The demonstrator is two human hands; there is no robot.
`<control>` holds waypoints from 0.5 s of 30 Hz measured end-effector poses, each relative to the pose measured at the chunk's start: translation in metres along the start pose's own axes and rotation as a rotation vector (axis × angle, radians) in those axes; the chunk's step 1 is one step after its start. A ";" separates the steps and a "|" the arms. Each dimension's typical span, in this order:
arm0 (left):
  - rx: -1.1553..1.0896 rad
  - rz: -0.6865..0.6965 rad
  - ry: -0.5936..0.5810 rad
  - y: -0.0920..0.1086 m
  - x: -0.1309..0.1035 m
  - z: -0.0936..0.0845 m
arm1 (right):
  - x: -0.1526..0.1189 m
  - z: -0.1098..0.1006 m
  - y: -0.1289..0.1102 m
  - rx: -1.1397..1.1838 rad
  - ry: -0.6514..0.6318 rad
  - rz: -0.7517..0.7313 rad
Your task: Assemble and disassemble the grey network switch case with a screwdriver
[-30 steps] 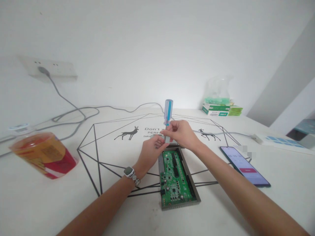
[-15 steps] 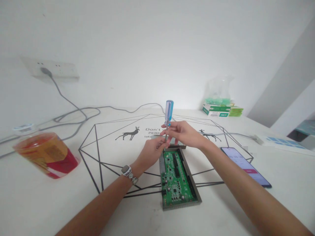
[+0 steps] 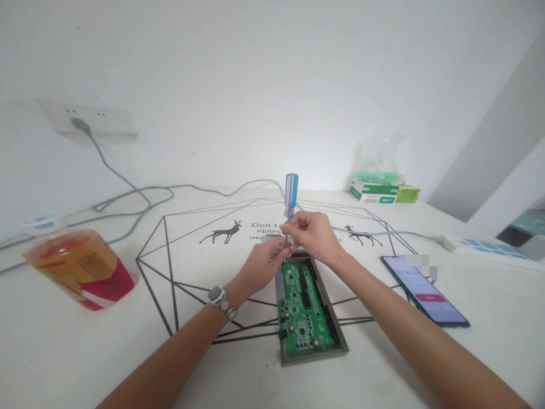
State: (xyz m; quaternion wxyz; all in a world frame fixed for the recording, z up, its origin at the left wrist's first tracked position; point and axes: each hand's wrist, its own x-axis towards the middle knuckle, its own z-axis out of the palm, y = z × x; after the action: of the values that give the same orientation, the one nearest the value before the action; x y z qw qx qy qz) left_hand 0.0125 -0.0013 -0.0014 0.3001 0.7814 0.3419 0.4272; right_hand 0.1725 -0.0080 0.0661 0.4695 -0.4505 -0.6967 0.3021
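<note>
A screwdriver with a clear and blue handle stands upright over the far left corner of a green circuit board. The board lies in a shallow grey metal casing on the table. My right hand is closed, thumb and fingers pinching the screwdriver just below its handle. My left hand is closed around the lower shaft near the tip, beside the casing's far end. The tip and whatever it touches are hidden by the fingers. Behind the casing, a flat grey metal piece is mostly covered by my hands.
A phone lies to the right, close to my right forearm. At left stands a red and yellow plastic tub. Grey cables run along the back to a power strip. Small boxes are stacked at back right.
My right hand has shifted slightly and its fingers have curled in more around the screwdriver. The handle has tipped slightly left. My left hand and the board stay in place.
</note>
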 end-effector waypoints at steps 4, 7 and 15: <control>-0.066 -0.089 0.120 0.002 -0.001 0.004 | 0.002 0.000 0.000 0.008 -0.021 -0.027; -0.110 -0.094 0.104 0.001 -0.001 0.003 | 0.004 -0.005 -0.003 0.129 -0.148 0.023; -0.047 -0.045 0.048 -0.002 -0.001 -0.001 | 0.008 -0.020 -0.007 0.380 -0.297 0.053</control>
State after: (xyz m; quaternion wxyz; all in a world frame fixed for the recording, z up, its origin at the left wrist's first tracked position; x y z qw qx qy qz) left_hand 0.0110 -0.0008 -0.0032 0.3197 0.7558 0.3562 0.4468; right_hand 0.1870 -0.0037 0.0824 0.4301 -0.3229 -0.6766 0.5029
